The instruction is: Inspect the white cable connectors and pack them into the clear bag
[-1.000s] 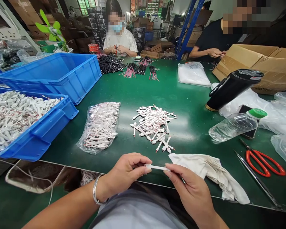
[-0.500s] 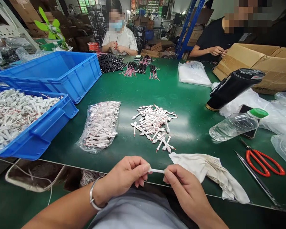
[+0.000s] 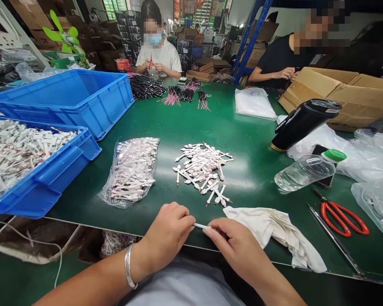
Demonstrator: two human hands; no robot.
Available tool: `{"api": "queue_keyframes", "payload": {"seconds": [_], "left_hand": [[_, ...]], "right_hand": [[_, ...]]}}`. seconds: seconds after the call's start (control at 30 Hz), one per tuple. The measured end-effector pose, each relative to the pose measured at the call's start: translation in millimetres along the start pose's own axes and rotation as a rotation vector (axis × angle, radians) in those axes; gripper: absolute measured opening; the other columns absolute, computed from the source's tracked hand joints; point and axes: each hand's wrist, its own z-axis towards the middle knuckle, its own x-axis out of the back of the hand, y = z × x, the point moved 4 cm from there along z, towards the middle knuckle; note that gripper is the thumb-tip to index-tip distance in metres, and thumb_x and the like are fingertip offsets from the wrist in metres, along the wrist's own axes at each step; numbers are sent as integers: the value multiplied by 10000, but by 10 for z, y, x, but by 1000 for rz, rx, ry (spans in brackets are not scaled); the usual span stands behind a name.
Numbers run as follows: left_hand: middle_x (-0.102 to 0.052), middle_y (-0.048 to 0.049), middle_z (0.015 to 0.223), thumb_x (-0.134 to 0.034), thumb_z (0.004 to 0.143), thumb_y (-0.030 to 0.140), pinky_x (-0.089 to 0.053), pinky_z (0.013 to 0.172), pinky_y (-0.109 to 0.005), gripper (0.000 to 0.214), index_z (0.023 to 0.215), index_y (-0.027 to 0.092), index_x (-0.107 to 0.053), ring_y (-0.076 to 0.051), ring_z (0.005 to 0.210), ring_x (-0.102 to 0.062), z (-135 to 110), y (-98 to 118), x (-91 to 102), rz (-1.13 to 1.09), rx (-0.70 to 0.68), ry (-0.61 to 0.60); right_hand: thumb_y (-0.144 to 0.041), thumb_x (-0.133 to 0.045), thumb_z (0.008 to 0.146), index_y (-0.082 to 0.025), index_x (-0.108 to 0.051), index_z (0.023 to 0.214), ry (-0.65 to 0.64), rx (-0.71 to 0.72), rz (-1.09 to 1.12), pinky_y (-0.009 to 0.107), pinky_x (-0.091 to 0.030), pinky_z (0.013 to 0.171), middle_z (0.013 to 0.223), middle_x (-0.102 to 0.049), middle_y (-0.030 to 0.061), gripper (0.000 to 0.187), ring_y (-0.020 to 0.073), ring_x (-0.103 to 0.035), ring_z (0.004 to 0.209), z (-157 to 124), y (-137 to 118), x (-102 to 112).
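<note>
The left hand [image 3: 167, 239] and right hand [image 3: 236, 246] pinch a thin white cable strip [image 3: 201, 226] between closed fingertips; a black tumbler [image 3: 303, 125] nearby reads COFFEE.

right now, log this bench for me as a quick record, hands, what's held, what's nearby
left hand: left hand pinches one end of a thin white cable piece
right hand: right hand at the piece's other end
beside hands: crumpled white cloth
ahead: loose pile of white cable pieces, plastic bag of more
left side: blue crate full of them
right side: red-handled scissors, water bottle
others: two co-workers across the bench
</note>
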Motion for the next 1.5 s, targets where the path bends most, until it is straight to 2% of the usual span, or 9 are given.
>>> {"api": "queue_keyframes", "payload": {"seconds": [0.2, 0.37, 0.57, 0.87, 1.03, 1.1, 1.27, 1.37, 1.5], "left_hand": [[-565, -42, 857, -461, 880, 209, -378, 737, -333, 161, 924, 205, -615, -174, 803, -472, -9, -42, -27, -88, 22, 59], [-582, -41, 871, -502, 854, 195, -387, 741, -333, 133, 922, 209, -615, -179, 816, -486, -20, -66, -22, -130, 46, 56], [-600, -34, 898, -519, 848, 202, -405, 761, -344, 146, 969, 215, -598, -181, 832, -497, -29, -82, 2, -197, 70, 59], [-612, -74, 1007, -481, 876, 213, -464, 831, -347, 248, 1121, 190, -516, -181, 931, -551, 13, -109, 137, -349, 101, 251], [-613, -77, 1032, -490, 870, 207, -469, 852, -365, 275, 1145, 199, -506, -190, 962, -554, 82, -75, 190, -332, 65, 270], [-608, -80, 1058, -514, 858, 208, -464, 869, -366, 313, 1170, 199, -496, -192, 983, -548, 107, -65, 199, -349, 55, 266], [-639, -46, 999, -573, 825, 192, -482, 777, -271, 367, 1186, 198, -508, -140, 861, -578, 141, -4, 195, -562, 13, 165], [-652, -14, 805, -561, 836, 198, -464, 667, -223, 190, 1017, 182, -618, -110, 708, -569, 132, 22, 191, -635, 8, 131], [-643, -13, 747, -568, 830, 211, -442, 632, -216, 159, 962, 172, -648, -108, 662, -546, 98, 12, 206, -650, 39, 156]], "right_hand": [[-308, -543, 822, -199, -557, 729, 228, -120, -344, 289, -364, 619, 745, -592, 39, 145, 202, -539, 736, 505, 236, 235], [-250, -529, 809, -209, -467, 606, 210, -54, -362, 270, -346, 586, 687, -564, 16, 216, 175, -510, 669, 758, 245, 152], [-236, -456, 849, -206, -508, 679, 286, 44, -384, 295, -356, 660, 704, -578, 33, 180, 196, -496, 715, 696, 140, 216], [-354, -421, 880, -208, -605, 794, 401, -20, -227, 255, -396, 565, 657, -625, 1, 250, 153, -542, 581, 447, 108, 415], [-346, -420, 871, -186, -635, 804, 576, -44, -289, 321, -427, 676, 729, -654, 65, 277, 204, -576, 685, 335, 113, 488], [-365, -471, 851, -198, -638, 817, 534, -96, -103, 306, -445, 646, 727, -659, 49, 238, 193, -581, 668, 266, 96, 473], [-399, -565, 806, -206, -653, 786, 152, -202, 435, 235, -469, 571, 675, -641, 4, 214, 147, -583, 632, 68, -57, 296], [-401, -566, 814, -216, -661, 822, 59, -195, 473, 223, -472, 579, 703, -638, 0, 208, 136, -576, 650, -4, -77, 253], [-378, -580, 813, -244, -663, 927, 130, -85, 319, 251, -490, 635, 765, -656, 8, 195, 154, -595, 693, -46, 0, 264]]}}
